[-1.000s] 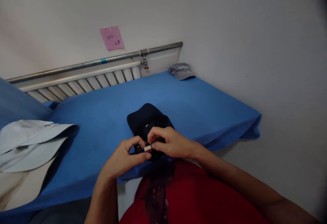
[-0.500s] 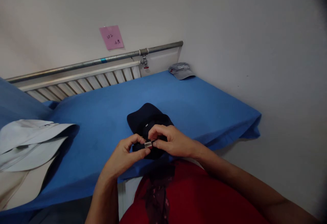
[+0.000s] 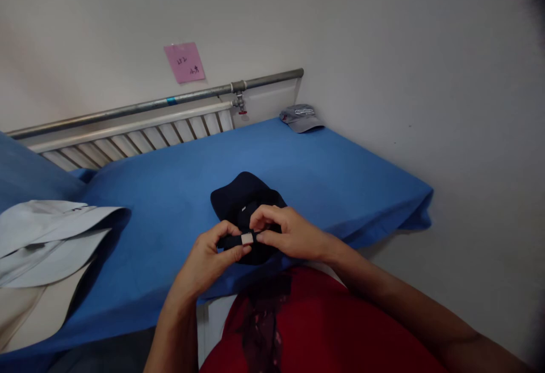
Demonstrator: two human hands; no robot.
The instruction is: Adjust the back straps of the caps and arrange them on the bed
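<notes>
A dark navy cap (image 3: 242, 194) lies on the blue-covered table in front of me, its brim pointing away to the upper left and its inside partly showing. Across its near side runs a dark strap with a shiny metal buckle (image 3: 247, 239). My left hand (image 3: 213, 252) pinches the strap just left of the buckle between thumb and fingers. On the other side, my right hand (image 3: 289, 232) has its thumb and forefinger closed on the strap close to the buckle. The fingers cover part of the strap and the cap's back.
Several pale caps (image 3: 51, 248) are stacked at the left. A grey cap (image 3: 301, 118) sits at the far corner of the blue cloth (image 3: 170, 191). Behind the table are a white radiator (image 3: 140, 134) and a metal pipe (image 3: 128, 110); a pink note (image 3: 184, 62) hangs above.
The buckle has tilted slightly and now catches the light as a bright, pale face. Both hands keep hold of the strap and have barely shifted.
</notes>
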